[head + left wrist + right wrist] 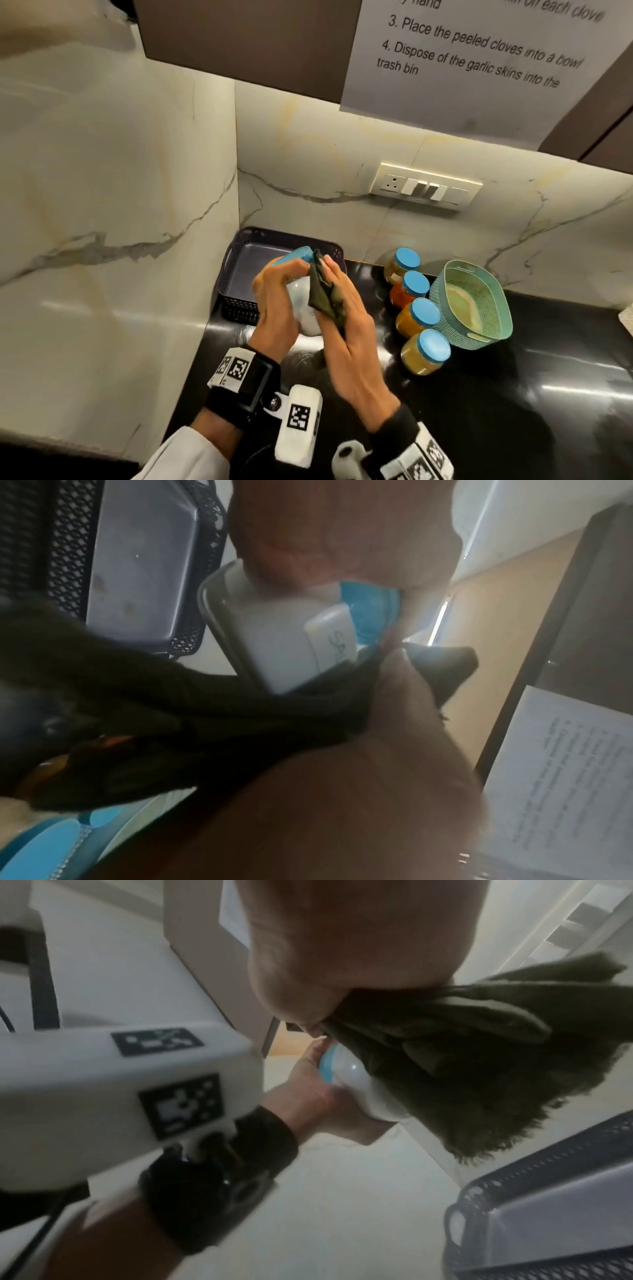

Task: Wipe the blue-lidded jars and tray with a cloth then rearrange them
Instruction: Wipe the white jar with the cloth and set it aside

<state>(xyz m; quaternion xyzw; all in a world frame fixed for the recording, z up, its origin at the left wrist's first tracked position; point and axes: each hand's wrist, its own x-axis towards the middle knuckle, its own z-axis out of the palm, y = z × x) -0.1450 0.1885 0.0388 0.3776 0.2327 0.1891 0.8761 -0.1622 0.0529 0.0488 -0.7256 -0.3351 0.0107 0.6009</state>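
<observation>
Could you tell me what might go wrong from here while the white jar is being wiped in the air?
The left hand holds the white jar tilted above the counter while the right hand presses the cloth on it, so a slip could drop it. The four jars stand close to the right elbow's path and could be knocked. The cloth's loose end might snag the tray.
</observation>
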